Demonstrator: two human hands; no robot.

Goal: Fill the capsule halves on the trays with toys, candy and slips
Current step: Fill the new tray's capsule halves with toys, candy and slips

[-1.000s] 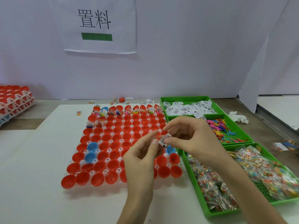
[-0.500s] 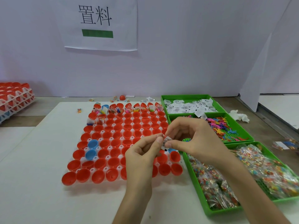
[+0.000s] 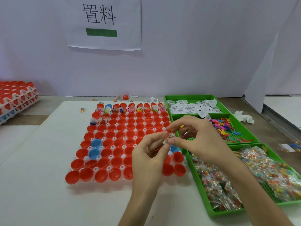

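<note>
Grip unchanged from before: left hand and right hand both still pinch the small white printed slip above the red plastic capsule halves.

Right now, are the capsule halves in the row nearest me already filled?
No: the nearest row of capsule halves, where visible, shows bare red insides, while the far row holds small items.

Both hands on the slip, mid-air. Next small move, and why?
Probably lower the slip into an empty red half beside the filled halves at the back: left hand and right hand both pinch it above the tray, and most halves hold nothing.
</note>
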